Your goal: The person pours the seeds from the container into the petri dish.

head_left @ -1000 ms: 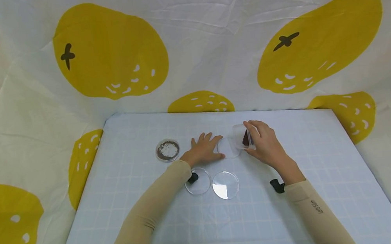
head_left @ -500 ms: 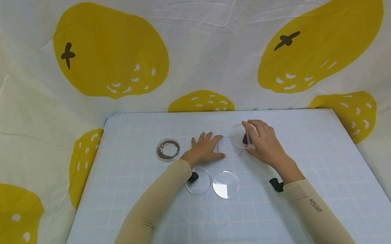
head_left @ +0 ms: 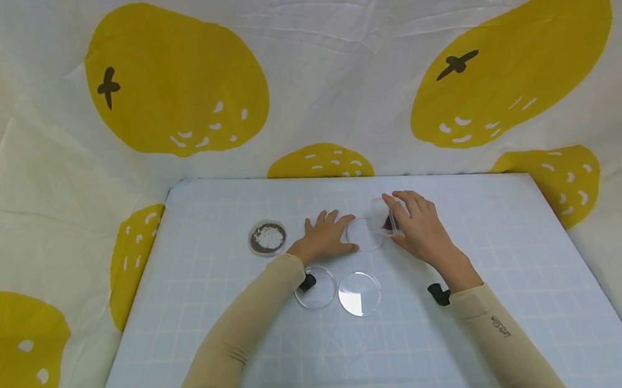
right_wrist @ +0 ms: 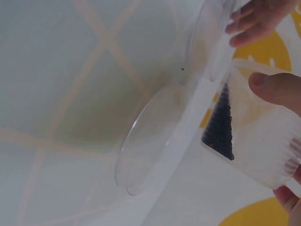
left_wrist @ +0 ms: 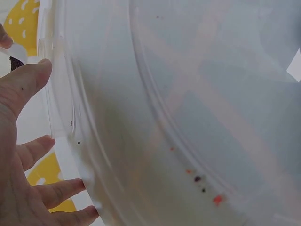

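In the head view, my right hand (head_left: 419, 224) grips a clear plastic cup (head_left: 378, 211) tipped to the left. Dark, soil-like grains (right_wrist: 221, 122) lie in a wedge along one side of it, as the right wrist view shows. Below the cup's mouth is a clear petri dish (head_left: 367, 238) on the table. My left hand (head_left: 326, 237) rests beside that dish with fingers spread; its thumb (left_wrist: 35, 77) and index fingertip are at the rim. Another dish (head_left: 268, 238), at the far left, contains brown grains topped with white bits.
Nearer to me, two clear round dishes or lids (head_left: 360, 294) lie side by side on the pale checked tablecloth (head_left: 328, 367). My left wrist partly overlaps the left one. A few tiny red and dark specks (left_wrist: 207, 188) show in the left wrist view. A fruit-print cloth (head_left: 332, 61) hangs behind.
The cup in my right hand has tilted slightly, and the dark grains inside have shifted shape against its side. My left hand has stayed beside the dish.
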A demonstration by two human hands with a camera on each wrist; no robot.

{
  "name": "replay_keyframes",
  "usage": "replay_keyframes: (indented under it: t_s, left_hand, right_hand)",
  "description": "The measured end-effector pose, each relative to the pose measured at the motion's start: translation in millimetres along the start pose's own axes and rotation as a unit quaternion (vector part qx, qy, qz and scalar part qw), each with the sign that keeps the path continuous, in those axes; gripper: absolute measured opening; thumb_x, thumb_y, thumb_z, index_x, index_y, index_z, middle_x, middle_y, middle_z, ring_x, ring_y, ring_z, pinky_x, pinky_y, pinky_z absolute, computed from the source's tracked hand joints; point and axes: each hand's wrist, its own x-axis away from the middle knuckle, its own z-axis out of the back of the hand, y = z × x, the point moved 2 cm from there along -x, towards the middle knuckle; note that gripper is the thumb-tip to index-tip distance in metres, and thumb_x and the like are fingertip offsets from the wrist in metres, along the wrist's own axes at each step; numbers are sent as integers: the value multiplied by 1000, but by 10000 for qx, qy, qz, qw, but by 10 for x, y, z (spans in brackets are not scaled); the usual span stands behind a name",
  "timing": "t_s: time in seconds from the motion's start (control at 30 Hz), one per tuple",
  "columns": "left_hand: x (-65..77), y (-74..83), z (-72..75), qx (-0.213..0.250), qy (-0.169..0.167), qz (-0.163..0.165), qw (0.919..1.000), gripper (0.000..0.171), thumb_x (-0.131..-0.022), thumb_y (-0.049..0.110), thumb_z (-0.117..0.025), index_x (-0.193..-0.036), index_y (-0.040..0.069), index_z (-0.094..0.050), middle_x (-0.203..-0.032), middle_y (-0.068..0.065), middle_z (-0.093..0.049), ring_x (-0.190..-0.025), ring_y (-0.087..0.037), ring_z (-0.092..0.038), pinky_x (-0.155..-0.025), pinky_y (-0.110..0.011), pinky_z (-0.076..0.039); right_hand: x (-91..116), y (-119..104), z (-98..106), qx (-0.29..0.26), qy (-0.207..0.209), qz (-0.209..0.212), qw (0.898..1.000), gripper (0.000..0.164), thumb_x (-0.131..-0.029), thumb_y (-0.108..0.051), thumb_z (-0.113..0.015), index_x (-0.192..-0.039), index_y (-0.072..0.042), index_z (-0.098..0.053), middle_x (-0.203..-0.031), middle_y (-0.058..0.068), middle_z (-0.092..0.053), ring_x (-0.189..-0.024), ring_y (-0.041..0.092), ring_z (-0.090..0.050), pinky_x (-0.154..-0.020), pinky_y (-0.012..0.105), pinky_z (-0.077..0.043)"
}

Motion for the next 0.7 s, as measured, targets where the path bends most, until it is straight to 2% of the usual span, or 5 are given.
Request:
replay_keyframes:
  t_s: [0.7]
  left_hand:
    - [-6,-13,-8,-23,50,-33,10000,76,-79,65,-55,-143,35,-27,-150,-8,-21,-135,-37,-11,-96,-70,-9]
  right_hand:
    - [-11,-28,-5,77,-55,80,9999,98,-61,-21,-86,-142,-11,-32,-135,18,-36,-124,37,-30,-94,56,-31]
